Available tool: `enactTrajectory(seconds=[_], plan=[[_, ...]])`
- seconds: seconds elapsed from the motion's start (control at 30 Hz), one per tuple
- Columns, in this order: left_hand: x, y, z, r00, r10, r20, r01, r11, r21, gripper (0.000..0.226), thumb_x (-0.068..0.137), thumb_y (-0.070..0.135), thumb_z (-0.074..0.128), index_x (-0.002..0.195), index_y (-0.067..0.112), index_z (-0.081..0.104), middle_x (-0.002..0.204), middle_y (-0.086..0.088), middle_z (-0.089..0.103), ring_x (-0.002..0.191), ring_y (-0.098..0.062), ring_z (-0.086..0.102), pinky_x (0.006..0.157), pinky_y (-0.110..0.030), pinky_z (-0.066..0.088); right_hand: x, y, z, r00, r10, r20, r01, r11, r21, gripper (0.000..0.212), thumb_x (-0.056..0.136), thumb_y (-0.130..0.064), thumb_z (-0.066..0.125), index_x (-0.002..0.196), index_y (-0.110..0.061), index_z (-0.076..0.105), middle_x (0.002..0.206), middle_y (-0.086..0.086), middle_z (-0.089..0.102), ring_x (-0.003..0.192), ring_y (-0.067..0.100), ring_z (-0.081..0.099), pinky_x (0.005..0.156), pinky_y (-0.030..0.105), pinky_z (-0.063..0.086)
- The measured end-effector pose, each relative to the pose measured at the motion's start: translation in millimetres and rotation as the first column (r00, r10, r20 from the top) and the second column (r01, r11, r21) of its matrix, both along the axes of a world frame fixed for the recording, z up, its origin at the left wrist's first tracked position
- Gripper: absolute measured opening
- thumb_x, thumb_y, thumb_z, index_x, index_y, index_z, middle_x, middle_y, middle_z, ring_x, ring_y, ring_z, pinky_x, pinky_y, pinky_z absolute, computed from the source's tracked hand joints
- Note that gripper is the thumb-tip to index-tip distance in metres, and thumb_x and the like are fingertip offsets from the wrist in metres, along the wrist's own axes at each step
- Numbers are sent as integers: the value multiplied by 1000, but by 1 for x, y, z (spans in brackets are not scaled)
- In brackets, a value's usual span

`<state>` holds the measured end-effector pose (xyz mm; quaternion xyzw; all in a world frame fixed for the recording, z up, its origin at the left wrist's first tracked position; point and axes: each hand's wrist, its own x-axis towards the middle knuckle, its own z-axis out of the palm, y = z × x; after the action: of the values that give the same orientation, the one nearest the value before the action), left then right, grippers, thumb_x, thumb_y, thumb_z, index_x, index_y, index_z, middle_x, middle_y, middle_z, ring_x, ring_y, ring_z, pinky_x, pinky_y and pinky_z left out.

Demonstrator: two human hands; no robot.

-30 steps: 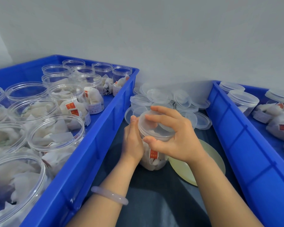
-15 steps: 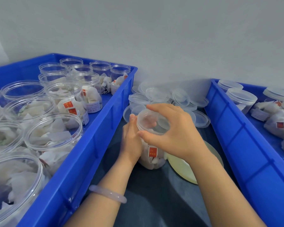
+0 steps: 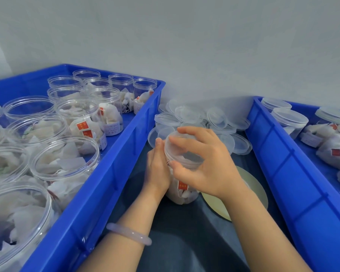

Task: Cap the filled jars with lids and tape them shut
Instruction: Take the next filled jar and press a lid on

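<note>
While right fingers [image 3: 186, 143] clamp lid [image 3: 182, 156] and left fingers [image 3: 159, 147] wrap jar [image 3: 182, 194], dark bench [image 3: 185, 232] runs between left blue crate [image 3: 110, 193] and right blue crate [image 3: 302, 183], grey wall [image 3: 204, 46] behind.

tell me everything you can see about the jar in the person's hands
A clear plastic jar packed with white sachets, one with a small red label. It stands roughly upright on the dark surface between the blue crates. The left hand holds its side; the right hand grips the clear lid sitting on its mouth. No tape shows on it.
</note>
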<state>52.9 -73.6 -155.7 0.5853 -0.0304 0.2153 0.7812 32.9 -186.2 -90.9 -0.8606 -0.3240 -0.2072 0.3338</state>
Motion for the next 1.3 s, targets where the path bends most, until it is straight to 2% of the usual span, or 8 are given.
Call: enactTrajectory(seconds=[0.13,0.5,0.63,0.73,0.9,1.03,1.17,1.3], plan=[[-1,2,0,1000,18,-8,-18,999,29,53,98,44,27,73,40,74,70,14,71,69,2,65,64,-14,48,1,-2,1,999,19,41,-18,1000,-14,41,66,-27,69,106,-17,73,119,2,63,109,28,55,88,25,41],[-3,-2,0,993,113,28,-114,992,60,68,106,23,24,56,38,68,50,15,60,50,5,54,53,-11,42,2,4,2,993,-51,-108,50,999,-12,44,65,-23,78,108,-28,70,122,-13,56,115,16,48,88,0,24],[-4,-2,-2,996,90,17,-91,994,54,65,106,28,24,57,33,67,53,13,61,52,2,56,55,-17,45,0,5,5,992,-76,-105,65,993,-102,47,69,-34,74,114,-32,65,133,-11,50,125,16,41,90,4,23],[-3,0,-2,996,75,39,-78,992,99,66,106,26,22,68,45,71,63,19,68,65,5,63,63,-11,46,-1,3,10,984,-52,-169,24,986,-167,47,73,-47,71,118,-37,61,139,-12,49,135,9,32,99,16,25],[1,3,-3,999,-44,-10,44,998,54,57,96,43,24,73,39,76,72,12,72,74,-1,68,66,-15,50,6,6,23,979,-40,-200,-10,970,-242,33,68,-41,69,99,-33,63,103,-17,57,102,15,51,88,27,42],[1,1,-4,1000,-30,3,30,999,-44,55,95,44,27,69,34,75,66,11,70,69,-3,66,71,-31,48,1,9,13,987,-122,-102,99,973,-210,42,65,-47,63,103,-30,58,106,-15,54,98,13,47,79,23,37],[-4,-5,-3,1000,7,28,-4,995,-99,65,104,30,24,62,42,73,58,17,67,59,5,64,61,-19,51,-5,20,7,958,-274,-83,260,954,-148,48,68,-58,52,105,-27,59,108,-13,56,98,16,49,74,23,32],[-1,-3,-2,997,-80,14,81,984,-158,69,106,24,21,61,29,74,60,9,67,62,-2,64,66,-22,51,-17,22,8,939,-344,5,323,877,-357,53,84,-60,44,124,-24,47,127,-1,49,109,25,41,87,28,31]])
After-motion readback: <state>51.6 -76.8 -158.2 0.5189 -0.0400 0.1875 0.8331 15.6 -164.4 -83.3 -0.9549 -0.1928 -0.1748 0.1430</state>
